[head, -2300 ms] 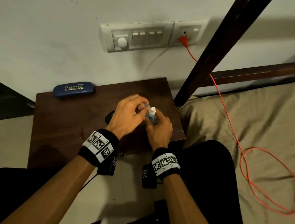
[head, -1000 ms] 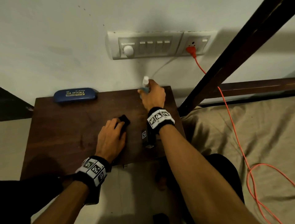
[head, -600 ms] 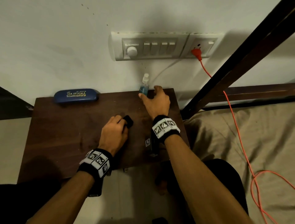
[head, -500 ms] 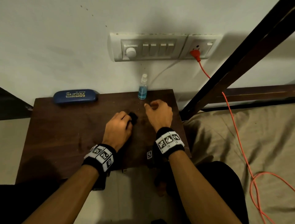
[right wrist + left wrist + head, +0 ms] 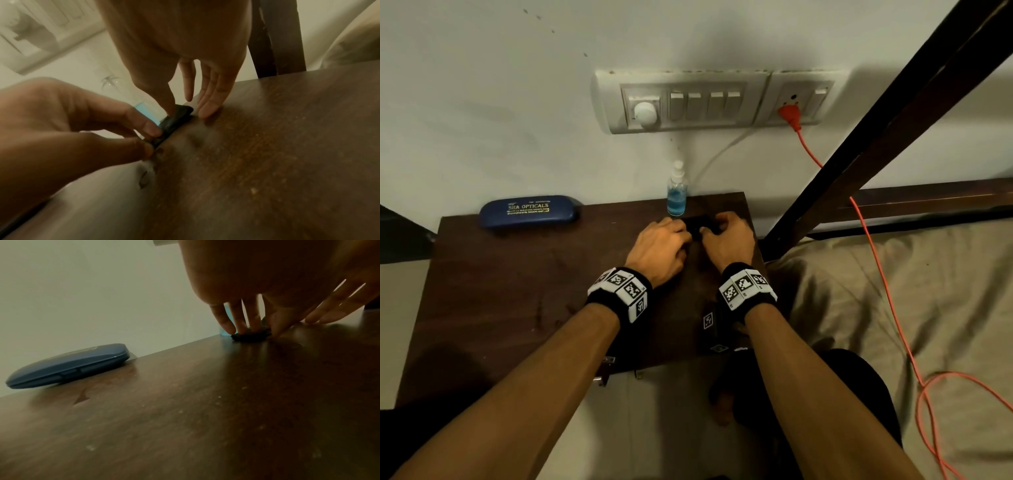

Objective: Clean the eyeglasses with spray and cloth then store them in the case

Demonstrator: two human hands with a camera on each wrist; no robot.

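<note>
A small black folded cloth [image 5: 700, 222] lies near the back edge of the dark wooden table [image 5: 517, 291]. My left hand [image 5: 685, 236] pinches the cloth's [image 5: 174, 123] near edge between thumb and forefinger. My right hand [image 5: 710, 229] presses its thumb on the cloth's far end, and its straight fingers [image 5: 207, 108] touch the table beside it. The spray bottle [image 5: 676, 195] of blue liquid stands just behind the cloth, against the wall. The blue eyeglass case [image 5: 528, 210] lies closed at the table's back left. No eyeglasses show in any view.
A switch panel [image 5: 688, 102] sits on the wall above the bottle, with an orange cable [image 5: 876, 260] trailing from it over the bed [image 5: 893, 308] to the right. A dark bed post [image 5: 859, 147] slants up beside the table's right edge.
My right hand set the spray bottle down by the wall, let go of it and came back to the cloth. My left hand slid the cloth toward the table's back.
</note>
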